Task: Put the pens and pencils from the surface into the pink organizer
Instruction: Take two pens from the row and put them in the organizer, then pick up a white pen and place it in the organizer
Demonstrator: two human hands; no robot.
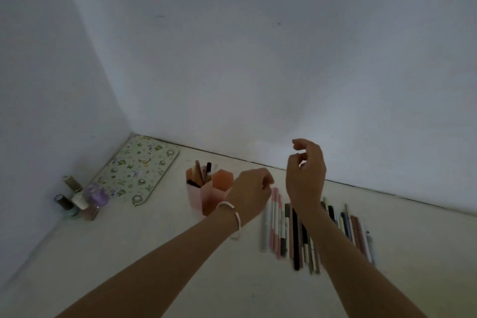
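Observation:
The pink organizer (198, 195), made of hexagonal cups, stands on the pale surface with several pens upright in its left cup. To its right lies a row of pens and pencils (296, 230), pink, grey, black and brown, side by side. My left hand (251, 192), with a white bracelet at the wrist, hovers low between the organizer and the row; its fingers curl down and I cannot tell whether they hold anything. My right hand (307, 173) is raised above the row, fingers loosely curled with nothing in them. My right forearm covers part of the row.
A floral patterned mat (136, 169) lies in the far left corner by the walls. Several small bottles (80, 200) stand in a cluster left of it. White walls close the surface at the back and the left.

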